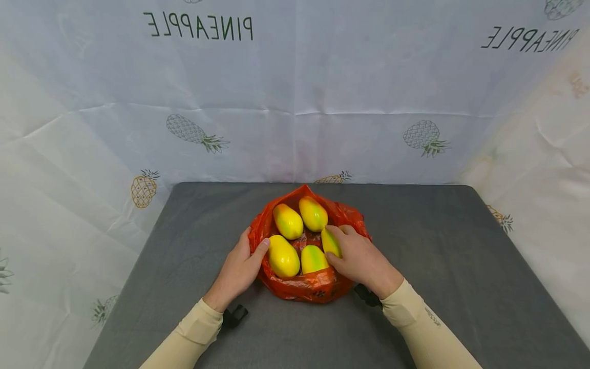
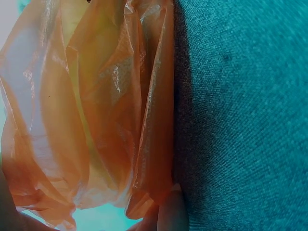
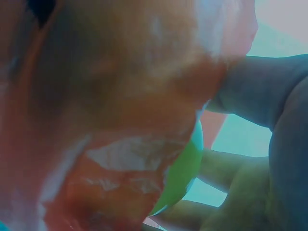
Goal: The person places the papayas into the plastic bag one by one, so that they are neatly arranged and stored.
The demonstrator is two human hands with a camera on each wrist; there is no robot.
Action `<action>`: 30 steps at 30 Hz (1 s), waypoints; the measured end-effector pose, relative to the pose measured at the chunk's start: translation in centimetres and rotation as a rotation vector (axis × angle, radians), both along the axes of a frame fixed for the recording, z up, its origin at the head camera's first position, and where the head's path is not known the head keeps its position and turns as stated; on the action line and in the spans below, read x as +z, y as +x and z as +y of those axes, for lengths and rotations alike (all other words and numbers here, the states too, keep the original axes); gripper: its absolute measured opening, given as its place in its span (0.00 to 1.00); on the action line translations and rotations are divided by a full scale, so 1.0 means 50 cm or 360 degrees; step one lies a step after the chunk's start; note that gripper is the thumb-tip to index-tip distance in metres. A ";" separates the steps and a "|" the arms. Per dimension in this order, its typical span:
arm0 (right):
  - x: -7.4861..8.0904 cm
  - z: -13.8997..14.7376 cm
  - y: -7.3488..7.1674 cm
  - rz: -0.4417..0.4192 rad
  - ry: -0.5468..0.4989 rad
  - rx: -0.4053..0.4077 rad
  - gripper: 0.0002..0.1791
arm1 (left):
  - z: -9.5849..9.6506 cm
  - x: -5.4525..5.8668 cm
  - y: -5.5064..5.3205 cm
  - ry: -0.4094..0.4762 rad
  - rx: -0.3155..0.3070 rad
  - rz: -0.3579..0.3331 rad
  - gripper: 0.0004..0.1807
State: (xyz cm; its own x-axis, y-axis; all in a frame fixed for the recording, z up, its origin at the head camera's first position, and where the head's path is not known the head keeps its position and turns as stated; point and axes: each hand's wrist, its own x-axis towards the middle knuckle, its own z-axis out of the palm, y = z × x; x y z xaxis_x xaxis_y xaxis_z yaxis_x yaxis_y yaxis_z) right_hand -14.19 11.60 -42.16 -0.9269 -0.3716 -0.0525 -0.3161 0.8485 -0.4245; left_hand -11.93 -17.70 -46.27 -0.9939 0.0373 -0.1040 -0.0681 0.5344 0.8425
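A red plastic bag [image 1: 295,292] sits open-mouthed on the table with several yellow mangoes [image 1: 283,256] inside, some tinged green or orange. My left hand [image 1: 241,264] pinches the bag's left rim, thumb on the inner side and fingers outside. In the left wrist view, fingertips [image 2: 172,207] touch the thin orange-looking plastic [image 2: 110,120]. At the bag's right side, my right hand [image 1: 361,256] grips a greenish-yellow mango [image 1: 330,243], partly covered by the fingers. The right wrist view shows thumb and fingers around that mango [image 3: 180,178], with bag plastic [image 3: 120,159] in front.
The bag and hands are on a dark grey table [image 1: 203,215]. Behind it hangs a pale curtain [image 1: 295,77] printed with pineapples, its folds meeting the back edge. Black wrist mounts [image 1: 235,315] sit beneath both forearms, near the bag's front.
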 end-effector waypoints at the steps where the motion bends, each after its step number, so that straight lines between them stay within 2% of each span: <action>1: -0.001 0.000 0.001 -0.0005 -0.0003 -0.0001 0.37 | 0.000 -0.001 0.001 0.0002 0.0002 -0.0003 0.47; 8: -0.004 0.001 0.007 -0.0024 0.0011 -0.0010 0.38 | -0.001 -0.006 0.005 0.0010 0.0014 -0.0026 0.48; 12: 0.011 0.001 0.018 0.0017 -0.0001 0.0003 0.38 | -0.010 -0.005 0.007 0.0003 0.0004 -0.0063 0.50; 17: 0.042 0.013 0.028 0.0215 -0.0068 0.0027 0.37 | -0.036 0.011 0.005 -0.0046 0.0006 -0.0095 0.52; 21: 0.051 0.050 0.026 0.0372 -0.0110 -0.0005 0.37 | -0.066 0.032 0.008 -0.0099 0.0029 -0.0091 0.51; 25: 0.049 0.108 0.018 0.0348 -0.0074 -0.0110 0.40 | -0.102 0.049 0.022 -0.0184 0.0046 0.0018 0.49; 30: 0.039 0.183 0.014 0.0228 0.0014 -0.0248 0.49 | -0.160 0.062 0.040 -0.0394 0.0059 0.0287 0.46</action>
State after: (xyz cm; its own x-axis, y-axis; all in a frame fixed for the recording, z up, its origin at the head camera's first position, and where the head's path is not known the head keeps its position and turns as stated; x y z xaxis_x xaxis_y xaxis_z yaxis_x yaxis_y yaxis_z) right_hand -13.47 20.76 -40.20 -0.9714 -0.2232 0.0813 -0.2373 0.8953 -0.3771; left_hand -9.96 -25.72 -43.15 -0.9973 -0.0040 0.0728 0.0473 0.7248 0.6873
